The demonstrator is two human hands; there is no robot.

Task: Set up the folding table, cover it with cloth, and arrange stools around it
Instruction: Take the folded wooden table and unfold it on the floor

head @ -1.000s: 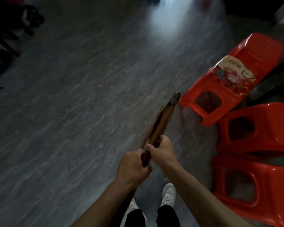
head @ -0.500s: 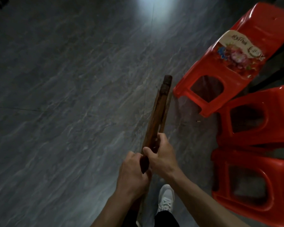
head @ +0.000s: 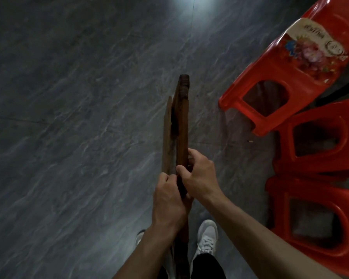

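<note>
The red stool [head: 302, 63] bears a floral label, its print unreadable

My view is dim, with one pale glare patch on the floor [head: 186, 9] ahead (top centre). Edges bow from the wide lens, and everything looks slightly soft.

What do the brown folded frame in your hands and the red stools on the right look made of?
Brown folded frame: apparently wood with a dark, worn, matt finish and a rough, chipped end. Red stools: likely moulded plastic, glossy with highlights, and one carries a printed flower label.
</note>
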